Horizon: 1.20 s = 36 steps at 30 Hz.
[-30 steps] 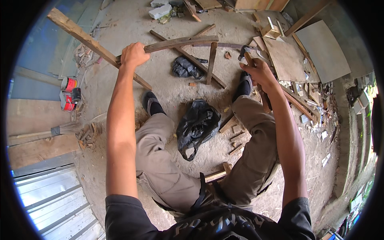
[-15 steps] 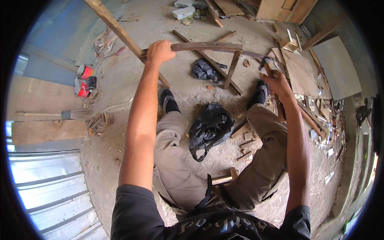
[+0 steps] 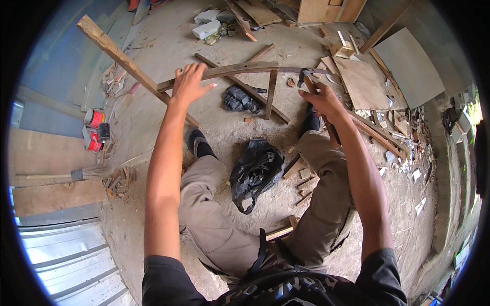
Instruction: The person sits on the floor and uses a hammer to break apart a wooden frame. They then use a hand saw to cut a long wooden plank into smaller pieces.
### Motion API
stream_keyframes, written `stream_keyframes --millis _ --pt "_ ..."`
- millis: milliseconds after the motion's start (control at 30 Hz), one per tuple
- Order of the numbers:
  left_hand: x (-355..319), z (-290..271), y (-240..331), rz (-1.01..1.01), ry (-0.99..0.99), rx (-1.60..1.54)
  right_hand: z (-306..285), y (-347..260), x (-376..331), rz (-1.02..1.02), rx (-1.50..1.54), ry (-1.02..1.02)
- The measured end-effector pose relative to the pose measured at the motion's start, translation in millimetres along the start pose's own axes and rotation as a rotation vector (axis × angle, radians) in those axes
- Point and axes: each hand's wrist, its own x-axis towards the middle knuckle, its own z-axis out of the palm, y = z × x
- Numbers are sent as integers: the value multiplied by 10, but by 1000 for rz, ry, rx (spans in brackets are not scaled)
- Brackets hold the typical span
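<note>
- Left hand [image 3: 190, 84] spread open, fingers apart, resting against the near edge of the wooden strip [image 3: 224, 73], which runs off toward 3 o'clock
- Right hand [image 3: 322, 101] clamped on a hammer [image 3: 310, 77]; its head sits at 11 o'clock from the fist, touching the strip's right end

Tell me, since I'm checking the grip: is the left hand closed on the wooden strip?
Open. The left hand has its fingers spread, resting against the wooden strip without wrapping it.
</note>
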Motion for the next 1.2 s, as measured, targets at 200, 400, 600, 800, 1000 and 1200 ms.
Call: stream_keyframes --millis 200,400,600,800,1000,1200 --pt "207 221 310 4 89 -47 29 -6 -16 -12 -23 0" --pt "141 217 262 42 142 -39 -37 43 -5 13 -44 -15" --pt "145 171 246 27 -18 -56 -23 105 16 36 -59 -14" --pt "162 133 252 14 -70 -40 2 39 -30 -10 -14 1" --pt "174 97 284 5 -100 -65 37 71 33 -3 -69 -37" --pt "104 127 249 9 -67 -52 61 64 -7 -20 -92 -17"
